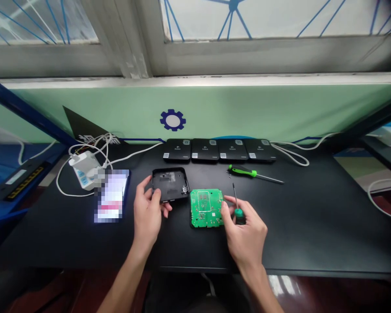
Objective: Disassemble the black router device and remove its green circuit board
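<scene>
My left hand (pixel 147 213) grips the edge of an open black plastic device casing (pixel 170 184), which rests on the desk with its inside facing up. My right hand (pixel 246 230) is shut on a small green-handled screwdriver (pixel 238 212), its shaft pointing up. Its fingers are close to the right edge of a green circuit board (pixel 206 208) lying flat between my hands. I cannot tell whether they touch it. A larger green-and-black screwdriver (pixel 243 171) lies farther back on the desk.
Several closed black devices (pixel 220 150) stand in a row at the back of the black desk (pixel 296 217). To the left are a white power strip (pixel 83 171) with tangled white cables and a phone (pixel 111 195) with a pixelated screen. A green wall panel rises behind.
</scene>
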The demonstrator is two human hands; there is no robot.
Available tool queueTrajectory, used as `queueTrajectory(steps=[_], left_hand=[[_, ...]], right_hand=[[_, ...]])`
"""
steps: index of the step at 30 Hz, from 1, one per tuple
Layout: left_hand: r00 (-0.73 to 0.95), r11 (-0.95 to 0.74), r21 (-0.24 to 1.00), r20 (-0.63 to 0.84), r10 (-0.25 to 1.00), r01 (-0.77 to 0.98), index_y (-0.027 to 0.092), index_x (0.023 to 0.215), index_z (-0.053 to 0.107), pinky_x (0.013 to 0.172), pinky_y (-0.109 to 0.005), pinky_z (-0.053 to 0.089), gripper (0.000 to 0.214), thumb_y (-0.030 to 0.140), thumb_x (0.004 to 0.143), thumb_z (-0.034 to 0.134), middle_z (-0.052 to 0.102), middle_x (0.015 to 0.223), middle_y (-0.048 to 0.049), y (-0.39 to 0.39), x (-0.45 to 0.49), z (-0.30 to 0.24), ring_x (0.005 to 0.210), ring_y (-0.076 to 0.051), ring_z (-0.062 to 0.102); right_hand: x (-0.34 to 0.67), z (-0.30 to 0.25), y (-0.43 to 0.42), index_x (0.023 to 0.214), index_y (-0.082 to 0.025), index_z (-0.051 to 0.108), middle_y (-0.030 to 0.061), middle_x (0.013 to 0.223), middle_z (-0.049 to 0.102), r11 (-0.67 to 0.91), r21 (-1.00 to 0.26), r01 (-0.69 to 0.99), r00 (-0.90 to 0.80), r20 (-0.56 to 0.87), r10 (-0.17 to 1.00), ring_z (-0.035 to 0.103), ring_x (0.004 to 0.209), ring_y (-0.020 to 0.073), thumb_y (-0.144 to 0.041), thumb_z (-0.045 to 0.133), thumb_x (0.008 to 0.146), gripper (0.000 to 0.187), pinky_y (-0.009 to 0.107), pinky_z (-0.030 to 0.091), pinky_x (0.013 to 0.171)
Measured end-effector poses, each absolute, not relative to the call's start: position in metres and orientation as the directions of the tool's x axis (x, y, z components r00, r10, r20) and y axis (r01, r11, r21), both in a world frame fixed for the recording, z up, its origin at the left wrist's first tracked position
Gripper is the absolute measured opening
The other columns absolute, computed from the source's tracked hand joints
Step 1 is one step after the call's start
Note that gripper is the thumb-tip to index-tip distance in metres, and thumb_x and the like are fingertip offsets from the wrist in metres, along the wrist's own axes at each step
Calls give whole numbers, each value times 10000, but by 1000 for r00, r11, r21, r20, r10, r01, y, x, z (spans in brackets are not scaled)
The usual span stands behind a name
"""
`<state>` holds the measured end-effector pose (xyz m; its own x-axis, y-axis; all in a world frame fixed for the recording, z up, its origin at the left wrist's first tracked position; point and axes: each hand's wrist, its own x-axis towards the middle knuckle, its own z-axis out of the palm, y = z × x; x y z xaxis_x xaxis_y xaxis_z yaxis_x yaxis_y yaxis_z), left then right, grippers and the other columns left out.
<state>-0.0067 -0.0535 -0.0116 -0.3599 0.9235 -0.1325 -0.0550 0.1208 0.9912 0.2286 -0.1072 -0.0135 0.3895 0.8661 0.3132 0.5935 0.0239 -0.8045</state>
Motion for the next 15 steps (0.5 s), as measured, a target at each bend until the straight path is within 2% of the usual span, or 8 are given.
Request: queueTrajectory(steps=[4, 7, 11, 13, 15], left_hand=[[-311, 132, 990, -112, 944, 43, 163, 1658, 523, 418, -221, 476, 687, 418, 1048, 707, 685, 782, 22, -33, -25, -15, 512, -152, 663], [-288, 140, 979, -92, 953, 149, 163, 1644, 550, 450, -232, 511, 635, 415, 1073, 670, 669, 776, 22, -21, -39, -18, 535, -159, 683], [-325, 196, 946, -105, 940, 260, 177, 1638, 534, 473, -250, 552, 602, 282, 1051, 622, 713, 937, -26, -7, -50, -24, 564, -152, 708], [-349, 228, 913, -104, 931, 338, 199, 1632, 532, 499, -253, 568, 598, 276, 1047, 628, 746, 1106, -79, -3, -50, -25, 580, -130, 707], [-358, 238, 859, -70, 931, 453, 221, 1662, 504, 551, -285, 609, 626, 339, 1065, 649, 723, 1323, -144, -3, -48, -22, 624, -125, 715]], right_hand=[[227, -19, -109, 982, -209, 832, 17, 881, 767, 77, -776, 626, 404, 407, 819, 684, 753, 174, -369, 713, 1109, 236, 320, 512, 745], [226, -16, -109, 936, -206, 805, 14, 872, 749, 82, -788, 610, 403, 398, 824, 671, 751, 163, -352, 702, 1122, 258, 314, 504, 745], [226, -17, -106, 1096, -216, 826, 36, 983, 747, 38, -799, 599, 390, 333, 858, 721, 856, 197, -424, 760, 1090, 218, 343, 557, 807], [224, -20, -104, 1226, -223, 822, 65, 1094, 750, 4, -785, 620, 385, 309, 869, 761, 937, 227, -473, 802, 1055, 304, 366, 585, 827], [223, -22, -104, 1316, -231, 805, 87, 1178, 745, -25, -760, 649, 380, 296, 876, 781, 974, 249, -505, 820, 1031, 396, 385, 604, 827]])
